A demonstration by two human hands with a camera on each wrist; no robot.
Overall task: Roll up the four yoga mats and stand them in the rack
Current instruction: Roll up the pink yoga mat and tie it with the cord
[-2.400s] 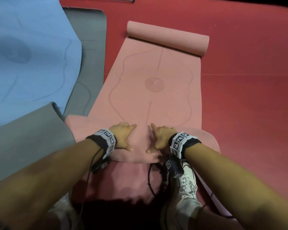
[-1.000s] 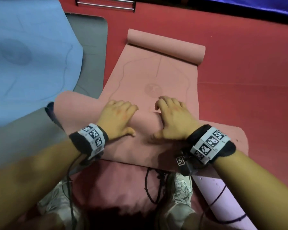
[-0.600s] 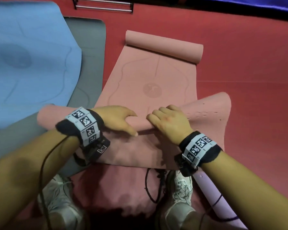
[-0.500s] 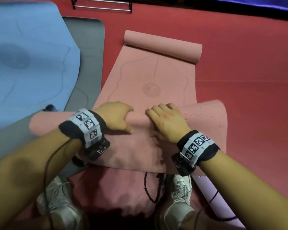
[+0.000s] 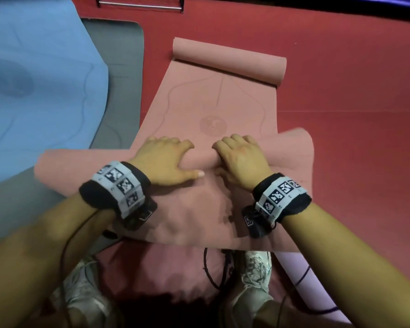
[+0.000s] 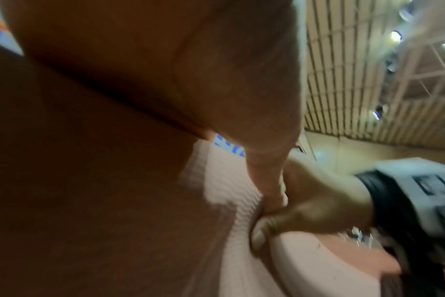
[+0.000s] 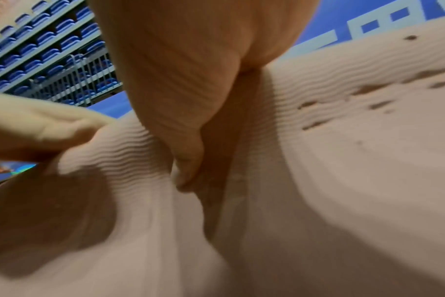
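Red floor (image 5: pixel 341 95) fills most of the head view, with mats spread over it. Biggest one showing is the blue mat (image 5: pixel 38 79) on the left, lying on top of a grey mat (image 5: pixel 121 67) that pokes out along its right side. Next to those is the pink mat (image 5: pixel 199 100), flat in the middle, far end curled into a roll, near end folded over toward that roll (ribbed underside facing up, a few dark specks on it in the right wrist view). A pale purple mat (image 5: pixel 301 268) peeks out at the bottom right, beside the right shoe (image 5: pixel 253 275). Only a bit of a metal rack (image 5: pixel 140 3) shows at the top edge.

Both hands sit side by side on the fold. Left hand (image 5: pixel 166 159) has its fingers curled over the front of it with the thumb stretched along the near side. Right hand (image 5: pixel 242 157) grips the same way, its thumb digging into the ribbed surface. 2 marker wristbands, 1 per wrist.
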